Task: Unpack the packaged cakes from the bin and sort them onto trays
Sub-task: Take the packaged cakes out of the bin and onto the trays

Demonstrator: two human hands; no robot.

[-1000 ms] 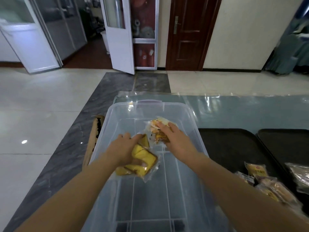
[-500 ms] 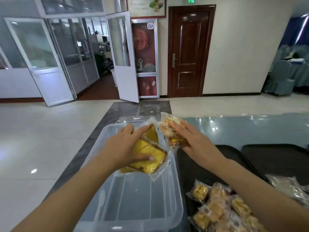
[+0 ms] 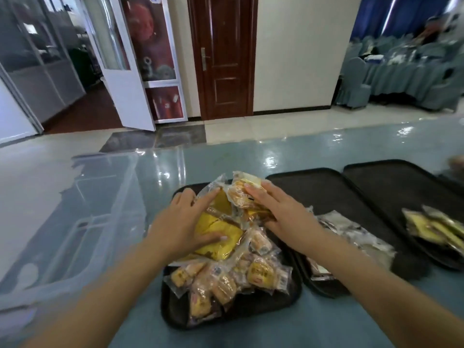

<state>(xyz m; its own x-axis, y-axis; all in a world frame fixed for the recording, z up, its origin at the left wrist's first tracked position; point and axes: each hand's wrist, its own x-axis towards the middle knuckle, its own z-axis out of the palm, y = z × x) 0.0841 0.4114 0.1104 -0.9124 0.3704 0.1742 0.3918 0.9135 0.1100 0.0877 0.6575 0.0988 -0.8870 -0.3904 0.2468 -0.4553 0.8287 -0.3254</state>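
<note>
While both hands grip packets, left hand [image 3: 184, 222] holds yellow cake [image 3: 221, 232] angled up-right, right hand [image 3: 281, 217] orange one [image 3: 242, 194]

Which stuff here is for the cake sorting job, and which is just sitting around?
For the job:
left hand holding yellow cake packet
right hand holding small cake packet
clear bin
three black trays

Just around:
brown door
covered chairs

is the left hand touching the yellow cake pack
Touching. The head view shows the left hand gripping the yellow cake pack, thumb pressed across its front and fingers wrapped over its top edge.
</note>
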